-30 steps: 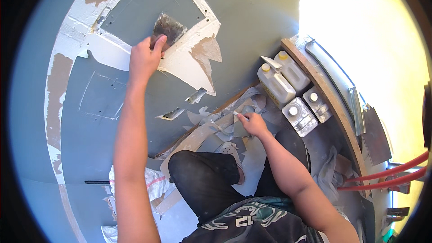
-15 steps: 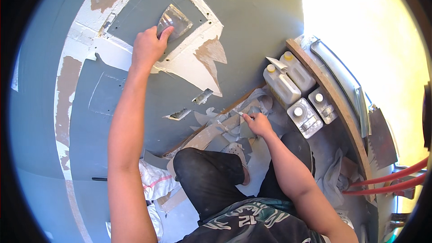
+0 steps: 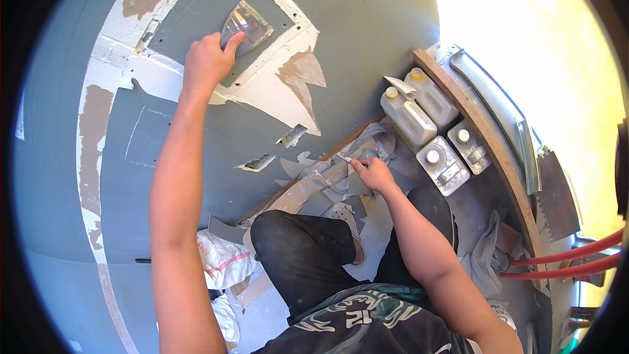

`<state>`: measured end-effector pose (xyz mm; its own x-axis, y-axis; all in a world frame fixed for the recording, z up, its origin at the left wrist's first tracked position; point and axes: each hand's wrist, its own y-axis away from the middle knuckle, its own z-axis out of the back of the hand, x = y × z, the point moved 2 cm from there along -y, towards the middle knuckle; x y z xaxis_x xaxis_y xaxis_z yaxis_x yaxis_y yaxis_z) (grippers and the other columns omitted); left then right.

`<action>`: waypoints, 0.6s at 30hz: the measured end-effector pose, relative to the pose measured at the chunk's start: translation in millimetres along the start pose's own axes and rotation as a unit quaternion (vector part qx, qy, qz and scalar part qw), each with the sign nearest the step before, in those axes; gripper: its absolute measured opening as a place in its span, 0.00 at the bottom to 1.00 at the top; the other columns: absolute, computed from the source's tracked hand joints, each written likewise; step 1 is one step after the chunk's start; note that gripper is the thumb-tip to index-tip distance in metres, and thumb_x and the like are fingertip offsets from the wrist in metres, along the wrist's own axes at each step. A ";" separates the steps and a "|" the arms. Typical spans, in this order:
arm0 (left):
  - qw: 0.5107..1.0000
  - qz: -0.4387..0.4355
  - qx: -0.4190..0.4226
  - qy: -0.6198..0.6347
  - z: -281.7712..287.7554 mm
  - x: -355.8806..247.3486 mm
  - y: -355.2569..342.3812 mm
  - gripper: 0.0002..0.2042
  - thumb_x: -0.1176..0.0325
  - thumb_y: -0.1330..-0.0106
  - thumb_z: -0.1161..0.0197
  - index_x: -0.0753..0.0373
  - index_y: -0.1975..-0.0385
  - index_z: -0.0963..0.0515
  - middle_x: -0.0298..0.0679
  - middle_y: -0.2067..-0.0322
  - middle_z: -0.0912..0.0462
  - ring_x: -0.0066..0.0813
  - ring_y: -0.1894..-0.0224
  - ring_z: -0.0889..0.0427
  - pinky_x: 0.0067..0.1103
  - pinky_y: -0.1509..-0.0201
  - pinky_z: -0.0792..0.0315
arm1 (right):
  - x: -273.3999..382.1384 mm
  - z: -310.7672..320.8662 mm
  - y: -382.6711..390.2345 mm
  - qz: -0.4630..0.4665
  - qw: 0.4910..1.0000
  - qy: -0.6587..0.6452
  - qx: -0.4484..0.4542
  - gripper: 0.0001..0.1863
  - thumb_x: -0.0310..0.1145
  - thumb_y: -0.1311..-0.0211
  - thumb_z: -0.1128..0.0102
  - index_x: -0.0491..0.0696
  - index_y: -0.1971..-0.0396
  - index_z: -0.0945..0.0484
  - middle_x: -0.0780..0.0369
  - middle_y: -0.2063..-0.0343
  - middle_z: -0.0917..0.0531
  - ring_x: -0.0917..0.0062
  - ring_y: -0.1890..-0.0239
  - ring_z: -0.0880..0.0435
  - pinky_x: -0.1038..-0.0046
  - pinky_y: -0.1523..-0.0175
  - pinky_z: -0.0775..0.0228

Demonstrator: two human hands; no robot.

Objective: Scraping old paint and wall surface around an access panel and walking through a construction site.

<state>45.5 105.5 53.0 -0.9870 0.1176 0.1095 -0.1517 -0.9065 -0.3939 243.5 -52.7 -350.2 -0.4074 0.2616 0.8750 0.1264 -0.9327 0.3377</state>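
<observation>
My left hand (image 3: 211, 60) grips a wide metal putty knife (image 3: 247, 26), its shiny blade over the grey square panel (image 3: 203, 13) in the wall, which is edged with white plaster (image 3: 272, 102) and dotted with small holes. My right hand (image 3: 371, 174) is closed on a slim light tool (image 3: 346, 159), possibly a knife, held low near scraps of torn board and paper (image 3: 314, 190) along the wall's foot. Two ragged cut openings (image 3: 290, 136) show below the panel. My bent legs are beneath my arms.
At the right stand plastic jugs (image 3: 409, 118) and metal cans (image 3: 442, 168) beside a timber board (image 3: 478, 125), with metal channels (image 3: 491, 98), a saw blade (image 3: 558, 193) and red handles (image 3: 570, 262) beyond. A white sack (image 3: 226, 259) lies by my left knee.
My left hand and putty knife have moved upward on the panel, and the blade now catches the light. My right hand has shifted slightly right, still holding its tool.
</observation>
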 end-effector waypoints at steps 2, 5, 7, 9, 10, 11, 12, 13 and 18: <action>1.000 0.006 0.000 -0.001 -0.8 0.2 0.8 0.30 0.41 0.31 0.40 0.70 0.73 0.20 0.58 0.74 0.16 0.60 0.66 0.16 0.43 0.60 0.24 | 0.8 0.1 -0.6 -0.004 1.000 0.000 0.003 0.30 0.59 0.33 0.43 0.44 0.58 0.11 0.41 0.63 0.14 0.48 0.55 0.14 0.56 0.46 0.23; 1.000 -0.003 -0.007 -0.003 -1.1 1.6 0.8 0.30 0.41 0.31 0.40 0.71 0.74 0.20 0.57 0.74 0.16 0.59 0.66 0.16 0.43 0.61 0.24 | 1.1 0.9 -2.2 -0.008 1.000 0.004 0.005 0.30 0.59 0.33 0.43 0.44 0.58 0.12 0.41 0.63 0.14 0.48 0.55 0.14 0.56 0.46 0.24; 1.000 -0.009 -0.005 0.000 -0.2 3.4 0.3 0.30 0.42 0.30 0.40 0.70 0.73 0.19 0.57 0.74 0.16 0.59 0.67 0.15 0.43 0.61 0.24 | 1.6 0.7 -3.2 -0.008 1.000 0.007 0.006 0.30 0.59 0.33 0.43 0.44 0.58 0.12 0.41 0.63 0.14 0.48 0.55 0.14 0.56 0.46 0.24; 1.000 0.000 0.011 0.020 2.5 -2.9 1.7 0.30 0.42 0.30 0.40 0.70 0.73 0.19 0.57 0.75 0.16 0.59 0.67 0.15 0.42 0.61 0.24 | -0.5 2.9 -3.3 -0.014 1.000 -0.003 0.005 0.30 0.59 0.33 0.43 0.43 0.58 0.12 0.41 0.62 0.14 0.48 0.55 0.14 0.56 0.45 0.24; 0.999 0.009 0.026 0.040 3.0 -5.2 2.5 0.30 0.42 0.31 0.39 0.70 0.73 0.19 0.57 0.75 0.16 0.59 0.67 0.15 0.42 0.61 0.23 | -0.4 2.9 -4.2 -0.015 1.000 -0.004 0.006 0.30 0.59 0.33 0.43 0.43 0.58 0.12 0.41 0.62 0.14 0.48 0.55 0.14 0.56 0.45 0.24; 0.999 0.010 0.027 0.041 1.2 -2.3 2.7 0.30 0.42 0.31 0.39 0.70 0.73 0.19 0.57 0.75 0.16 0.59 0.67 0.15 0.42 0.61 0.23 | -0.9 2.0 -5.0 -0.020 1.000 -0.002 0.010 0.31 0.59 0.33 0.43 0.43 0.57 0.12 0.41 0.62 0.14 0.48 0.54 0.14 0.56 0.45 0.24; 1.000 -0.002 0.007 0.026 -0.2 -0.3 2.2 0.30 0.42 0.31 0.39 0.71 0.74 0.19 0.57 0.76 0.17 0.59 0.67 0.16 0.42 0.62 0.24 | -1.4 0.8 -5.6 -0.025 1.000 0.000 0.014 0.31 0.59 0.33 0.43 0.43 0.57 0.12 0.41 0.62 0.14 0.48 0.54 0.14 0.57 0.45 0.24; 1.000 -0.015 -0.012 0.011 -1.5 1.8 1.3 0.30 0.42 0.31 0.38 0.71 0.74 0.20 0.57 0.76 0.17 0.59 0.68 0.16 0.42 0.62 0.24 | -1.5 -1.1 -6.1 -0.026 1.000 0.002 0.015 0.31 0.59 0.33 0.43 0.43 0.57 0.12 0.41 0.62 0.14 0.48 0.54 0.14 0.57 0.45 0.24; 1.000 -0.018 -0.007 0.003 3.2 3.6 -3.3 0.30 0.42 0.32 0.37 0.71 0.75 0.20 0.57 0.77 0.18 0.60 0.69 0.16 0.43 0.64 0.24 | -4.0 -9.7 -13.5 0.022 0.999 -0.002 -0.034 0.33 0.59 0.32 0.44 0.39 0.62 0.13 0.43 0.71 0.14 0.51 0.62 0.13 0.57 0.52 0.24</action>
<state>42.6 107.6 57.6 -0.9810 0.1531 0.1192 -0.1887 -0.8958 -0.4024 234.6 -43.6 -361.7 -0.3983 0.2210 0.8902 0.0824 -0.9580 0.2747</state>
